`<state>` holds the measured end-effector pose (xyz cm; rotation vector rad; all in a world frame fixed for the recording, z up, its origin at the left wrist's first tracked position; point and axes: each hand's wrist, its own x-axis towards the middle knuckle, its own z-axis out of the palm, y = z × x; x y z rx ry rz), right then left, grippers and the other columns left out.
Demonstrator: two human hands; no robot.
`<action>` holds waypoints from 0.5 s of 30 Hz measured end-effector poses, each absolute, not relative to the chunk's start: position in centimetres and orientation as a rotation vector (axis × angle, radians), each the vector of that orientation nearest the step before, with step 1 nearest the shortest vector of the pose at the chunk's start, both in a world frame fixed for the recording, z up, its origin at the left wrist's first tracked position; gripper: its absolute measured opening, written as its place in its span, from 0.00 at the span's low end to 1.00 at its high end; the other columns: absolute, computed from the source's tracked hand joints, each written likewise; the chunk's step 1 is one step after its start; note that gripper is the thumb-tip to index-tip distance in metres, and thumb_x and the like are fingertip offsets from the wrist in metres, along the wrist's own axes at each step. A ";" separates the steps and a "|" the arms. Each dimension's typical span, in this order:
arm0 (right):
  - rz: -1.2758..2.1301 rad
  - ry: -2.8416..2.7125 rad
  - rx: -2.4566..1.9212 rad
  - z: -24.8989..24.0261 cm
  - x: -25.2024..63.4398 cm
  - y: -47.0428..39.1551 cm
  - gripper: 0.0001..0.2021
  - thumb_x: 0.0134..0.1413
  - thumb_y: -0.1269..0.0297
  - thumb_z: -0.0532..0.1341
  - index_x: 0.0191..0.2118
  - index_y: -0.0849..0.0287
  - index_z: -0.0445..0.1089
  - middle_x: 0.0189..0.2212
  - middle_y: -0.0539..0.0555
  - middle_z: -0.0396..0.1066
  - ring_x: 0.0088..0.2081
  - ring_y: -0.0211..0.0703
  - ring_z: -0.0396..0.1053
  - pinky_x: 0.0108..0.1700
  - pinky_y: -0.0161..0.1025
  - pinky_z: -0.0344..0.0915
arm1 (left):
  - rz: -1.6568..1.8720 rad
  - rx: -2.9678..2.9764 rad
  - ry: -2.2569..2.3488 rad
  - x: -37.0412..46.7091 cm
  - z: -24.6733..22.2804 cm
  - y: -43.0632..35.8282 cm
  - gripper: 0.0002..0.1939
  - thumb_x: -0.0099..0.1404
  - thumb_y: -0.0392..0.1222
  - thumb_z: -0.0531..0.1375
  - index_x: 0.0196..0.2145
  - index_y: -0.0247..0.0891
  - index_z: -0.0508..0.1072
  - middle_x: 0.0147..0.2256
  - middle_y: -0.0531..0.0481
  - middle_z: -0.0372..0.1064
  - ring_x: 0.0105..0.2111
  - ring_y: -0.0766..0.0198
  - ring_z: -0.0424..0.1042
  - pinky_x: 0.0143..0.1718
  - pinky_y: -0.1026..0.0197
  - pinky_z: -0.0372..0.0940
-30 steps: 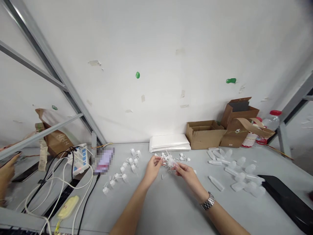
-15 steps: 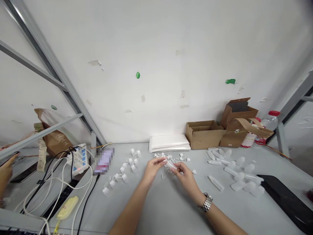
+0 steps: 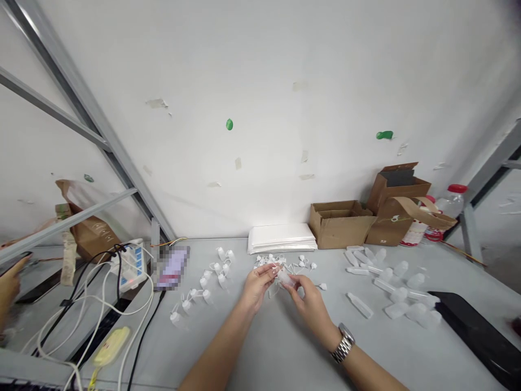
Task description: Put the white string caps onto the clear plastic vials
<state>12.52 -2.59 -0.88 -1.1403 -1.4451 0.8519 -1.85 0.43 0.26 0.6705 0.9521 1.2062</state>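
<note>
Left grip [image 3: 256, 284] and right grip [image 3: 308, 300] partly hide 1 translucent bottle [image 3: 286, 278].

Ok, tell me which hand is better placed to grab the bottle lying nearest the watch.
Probably the right hand: it's nearer the loose bottle, while the left hand is farther across. The right hand would first release the held bottle.

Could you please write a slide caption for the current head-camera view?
Right hand holds a translucent bottle, left hand at its end, between capped bottles and uncapped bottles on a gray table.
</note>
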 end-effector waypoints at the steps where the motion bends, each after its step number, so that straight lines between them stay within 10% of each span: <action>1: 0.951 -1.418 -1.158 -0.7 12.5 -2.5 0.15 0.47 0.49 0.58 0.27 0.56 0.68 0.22 0.52 0.67 0.26 0.43 0.62 0.33 0.40 0.58 | 1.208 0.700 0.943 -1.8 0.2 0.4 0.15 0.43 0.39 0.68 0.31 0.33 0.75 0.33 0.44 0.74 0.34 0.64 0.71 0.42 0.62 0.59; 5: 1.321 -1.292 -1.186 -0.6 12.5 -1.7 0.26 0.48 0.40 0.49 0.18 0.59 0.64 0.11 0.48 0.60 0.16 0.36 0.56 0.23 0.37 0.53 | 1.224 0.857 0.935 -1.5 -0.1 0.3 0.17 0.43 0.39 0.67 0.34 0.33 0.75 0.34 0.43 0.75 0.37 0.59 0.71 0.44 0.58 0.59; 11: 1.355 -1.137 -1.119 -1.2 12.8 -0.8 0.21 0.32 0.50 0.66 0.34 0.57 0.67 0.16 0.45 0.66 0.20 0.38 0.62 0.26 0.37 0.58 | 1.273 0.879 0.991 -1.5 -0.4 0.5 0.15 0.44 0.39 0.66 0.33 0.34 0.74 0.34 0.43 0.75 0.38 0.58 0.71 0.44 0.58 0.60; 15: 1.436 -1.157 -1.113 -0.7 13.1 -1.1 0.17 0.33 0.52 0.66 0.26 0.59 0.66 0.17 0.47 0.66 0.20 0.36 0.61 0.27 0.36 0.56 | 1.304 0.893 1.005 -2.1 0.1 0.7 0.13 0.44 0.38 0.67 0.31 0.34 0.74 0.34 0.43 0.75 0.38 0.59 0.71 0.45 0.59 0.59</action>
